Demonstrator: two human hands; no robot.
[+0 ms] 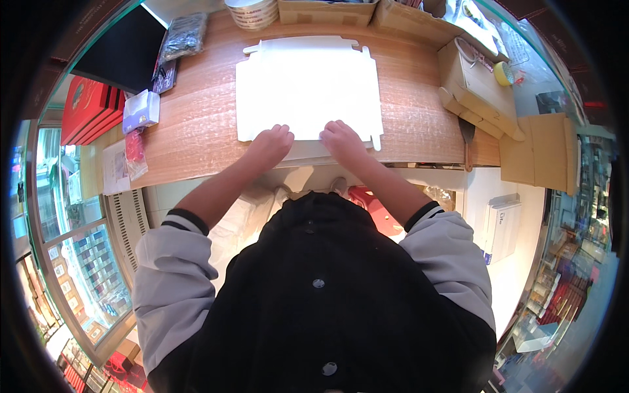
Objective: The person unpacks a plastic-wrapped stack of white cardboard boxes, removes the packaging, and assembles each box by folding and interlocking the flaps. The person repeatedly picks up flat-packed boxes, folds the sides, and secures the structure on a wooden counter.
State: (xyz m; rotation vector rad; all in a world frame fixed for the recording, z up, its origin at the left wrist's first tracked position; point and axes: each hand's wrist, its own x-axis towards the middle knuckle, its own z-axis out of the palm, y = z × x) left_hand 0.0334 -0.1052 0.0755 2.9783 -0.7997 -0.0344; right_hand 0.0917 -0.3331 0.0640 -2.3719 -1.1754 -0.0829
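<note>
A flat white die-cut box blank lies on the wooden table, with small tabs at its corners. My left hand is closed on its near edge, left of the middle, fingers curled. Closed on the same edge a little to the right is my right hand. Between and below the hands a pale strip of the sheet's near flap hangs over toward the table's front edge. The fingertips are partly hidden, but both hands appear to pinch the card.
Cardboard boxes and a scraper-like tool stand at the right. On the left are red boxes, a tissue pack and a bagged grey item. A large tape roll sits at the back.
</note>
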